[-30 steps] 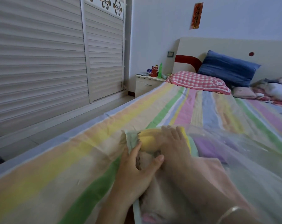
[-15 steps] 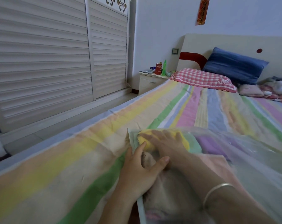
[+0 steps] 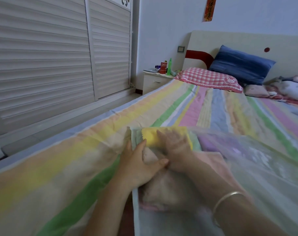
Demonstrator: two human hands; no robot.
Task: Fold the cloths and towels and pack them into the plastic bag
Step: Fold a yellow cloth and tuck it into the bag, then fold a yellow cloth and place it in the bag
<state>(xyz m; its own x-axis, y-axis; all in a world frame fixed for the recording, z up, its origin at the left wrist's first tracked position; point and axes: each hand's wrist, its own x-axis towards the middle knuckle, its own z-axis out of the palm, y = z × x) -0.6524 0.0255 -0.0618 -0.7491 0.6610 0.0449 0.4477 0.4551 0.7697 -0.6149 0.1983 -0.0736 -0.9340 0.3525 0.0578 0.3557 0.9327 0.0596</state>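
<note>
A clear plastic bag [image 3: 264, 167] lies on the striped bed sheet with folded cloths inside. At its far left end sits a yellow cloth [image 3: 150, 135]; a purple cloth [image 3: 213, 142] lies to its right and a pink cloth [image 3: 211, 160] nearer me. A beige towel [image 3: 162, 189] fills the near left part. My right hand [image 3: 177, 149] is inside the bag, seen through the film, fingers straight and flat on the yellow cloth. My left hand [image 3: 138, 166] rests outside on the bag's left edge, fingers straight, its thumb lying across the beige towel.
The bed's left edge [image 3: 76, 132] runs close beside the bag, with floor and a slatted wardrobe [image 3: 42, 65] beyond. A checked pillow [image 3: 208, 79], a blue pillow [image 3: 242, 65] and loose soft items lie at the headboard. A nightstand [image 3: 155, 80] holds bottles.
My right hand's fingers have spread and flattened over the yellow cloth inside the bag. The left hand has stayed on the bag's left edge.
</note>
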